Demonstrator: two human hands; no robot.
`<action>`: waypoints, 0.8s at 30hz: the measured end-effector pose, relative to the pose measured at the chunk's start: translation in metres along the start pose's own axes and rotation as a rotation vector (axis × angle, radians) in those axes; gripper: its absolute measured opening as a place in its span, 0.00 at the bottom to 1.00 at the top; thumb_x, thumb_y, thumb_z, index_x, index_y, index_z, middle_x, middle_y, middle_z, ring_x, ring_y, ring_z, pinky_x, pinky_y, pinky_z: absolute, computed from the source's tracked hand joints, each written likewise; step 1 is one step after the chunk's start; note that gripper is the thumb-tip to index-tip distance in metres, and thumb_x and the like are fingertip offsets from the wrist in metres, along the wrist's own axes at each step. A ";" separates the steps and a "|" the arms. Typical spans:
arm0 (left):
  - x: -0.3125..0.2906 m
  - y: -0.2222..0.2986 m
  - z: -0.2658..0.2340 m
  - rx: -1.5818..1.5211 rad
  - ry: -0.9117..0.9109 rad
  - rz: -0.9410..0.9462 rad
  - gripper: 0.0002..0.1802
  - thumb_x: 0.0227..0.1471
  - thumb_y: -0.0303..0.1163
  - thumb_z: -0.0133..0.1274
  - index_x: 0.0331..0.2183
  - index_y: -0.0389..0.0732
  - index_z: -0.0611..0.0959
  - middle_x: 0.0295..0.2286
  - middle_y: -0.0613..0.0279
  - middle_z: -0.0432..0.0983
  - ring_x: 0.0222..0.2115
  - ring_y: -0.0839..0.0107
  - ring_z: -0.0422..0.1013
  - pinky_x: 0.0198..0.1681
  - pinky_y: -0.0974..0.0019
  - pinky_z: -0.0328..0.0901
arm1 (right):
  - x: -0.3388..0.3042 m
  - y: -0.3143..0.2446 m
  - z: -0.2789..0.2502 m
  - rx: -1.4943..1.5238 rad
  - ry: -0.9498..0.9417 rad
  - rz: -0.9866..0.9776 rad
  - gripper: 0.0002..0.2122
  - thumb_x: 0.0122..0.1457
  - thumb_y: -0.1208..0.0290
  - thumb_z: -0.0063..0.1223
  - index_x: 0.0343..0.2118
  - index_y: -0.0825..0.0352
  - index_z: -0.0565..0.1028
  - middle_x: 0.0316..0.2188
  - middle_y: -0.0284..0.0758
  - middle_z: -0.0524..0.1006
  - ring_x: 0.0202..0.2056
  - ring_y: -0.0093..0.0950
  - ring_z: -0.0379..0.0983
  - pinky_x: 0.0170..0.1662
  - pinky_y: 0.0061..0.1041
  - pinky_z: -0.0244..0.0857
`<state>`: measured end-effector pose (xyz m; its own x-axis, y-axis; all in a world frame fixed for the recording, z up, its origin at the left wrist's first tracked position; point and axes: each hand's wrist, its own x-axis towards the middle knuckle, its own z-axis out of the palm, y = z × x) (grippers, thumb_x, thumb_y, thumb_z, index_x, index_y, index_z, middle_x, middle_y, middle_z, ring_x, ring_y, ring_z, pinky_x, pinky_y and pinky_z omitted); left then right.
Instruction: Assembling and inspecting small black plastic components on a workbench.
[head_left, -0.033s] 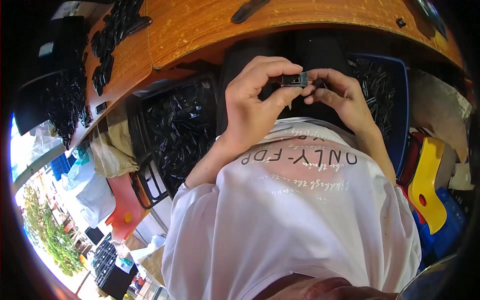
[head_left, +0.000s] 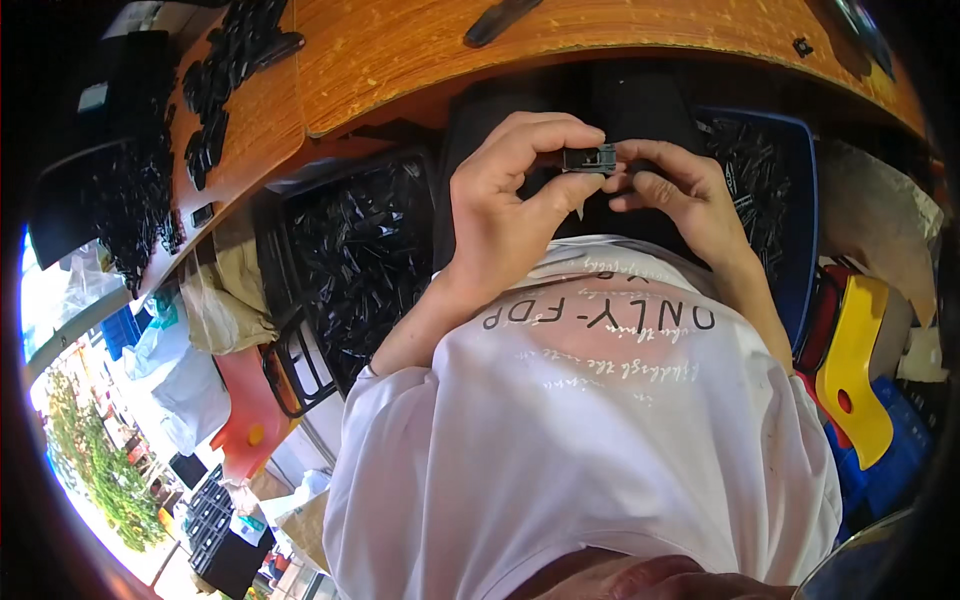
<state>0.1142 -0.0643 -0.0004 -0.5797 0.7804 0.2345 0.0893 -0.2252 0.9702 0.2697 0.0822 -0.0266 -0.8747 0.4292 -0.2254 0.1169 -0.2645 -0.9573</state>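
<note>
Between the thumb and forefinger of my left hand is a small dark plastic part, held level over my lap. Some slots or ribs show at its right end. My right hand is closed, its fingers curled and its forefinger tip at that right end. Whether a further small piece sits in the right fingertips is hidden. Below my left hand stands a bin of black plastic pieces. A blue bin with similar black pieces is to the right, beside my right forearm.
Ahead runs a worn wooden table. A long black piece lies on it, with a heap of black parts at the left and a small dark bit at the right. A yellow plastic chair part stands at the right.
The fingers of my right hand have shifted slightly, with the thumb closer to the forefinger. My left hand and the plastic part have stayed in place.
</note>
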 end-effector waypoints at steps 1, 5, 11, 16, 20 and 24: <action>0.000 0.001 0.000 0.001 0.002 0.000 0.17 0.46 0.12 0.61 0.41 0.32 0.84 0.36 0.57 0.78 0.34 0.75 0.76 0.33 0.74 0.72 | -0.002 0.001 0.000 0.006 0.049 0.037 0.16 0.66 0.75 0.52 0.55 0.71 0.73 0.41 0.36 0.79 0.39 0.24 0.76 0.36 0.22 0.75; 0.000 0.004 -0.005 -0.174 -0.022 -0.174 0.17 0.49 0.12 0.58 0.44 0.31 0.80 0.40 0.57 0.78 0.37 0.76 0.75 0.37 0.74 0.72 | -0.005 -0.011 -0.009 -0.133 0.009 0.168 0.15 0.66 0.77 0.51 0.54 0.72 0.74 0.43 0.37 0.78 0.45 0.27 0.78 0.42 0.25 0.78; 0.001 0.004 -0.004 -0.288 -0.014 -0.291 0.20 0.51 0.14 0.57 0.47 0.33 0.76 0.44 0.54 0.77 0.42 0.72 0.74 0.46 0.70 0.70 | -0.014 0.013 -0.014 -0.076 -0.009 0.112 0.14 0.61 0.86 0.51 0.50 0.74 0.75 0.46 0.38 0.76 0.44 0.26 0.77 0.45 0.24 0.78; 0.001 -0.012 -0.009 -0.703 -0.025 -0.420 0.20 0.57 0.21 0.54 0.52 0.35 0.74 0.47 0.52 0.75 0.44 0.69 0.73 0.51 0.66 0.67 | -0.018 -0.003 -0.002 -0.138 0.028 0.141 0.12 0.61 0.87 0.49 0.47 0.76 0.76 0.46 0.39 0.76 0.44 0.27 0.77 0.48 0.26 0.77; 0.000 -0.020 -0.011 -0.938 0.016 -0.517 0.20 0.63 0.27 0.49 0.56 0.35 0.72 0.49 0.53 0.73 0.43 0.72 0.69 0.50 0.67 0.66 | -0.027 -0.005 -0.002 -0.270 0.018 0.229 0.15 0.64 0.82 0.51 0.54 0.71 0.74 0.51 0.39 0.73 0.44 0.28 0.77 0.44 0.24 0.77; 0.001 -0.023 -0.011 -1.045 0.046 -0.637 0.19 0.65 0.31 0.49 0.55 0.39 0.73 0.49 0.53 0.74 0.43 0.71 0.70 0.49 0.69 0.66 | -0.032 0.006 -0.006 -0.210 0.061 0.137 0.17 0.61 0.84 0.52 0.53 0.68 0.76 0.47 0.39 0.76 0.44 0.26 0.77 0.42 0.23 0.74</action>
<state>0.1025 -0.0654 -0.0230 -0.3122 0.9055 -0.2875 -0.9016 -0.1870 0.3899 0.3015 0.0724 -0.0263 -0.8146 0.4546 -0.3603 0.3334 -0.1414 -0.9321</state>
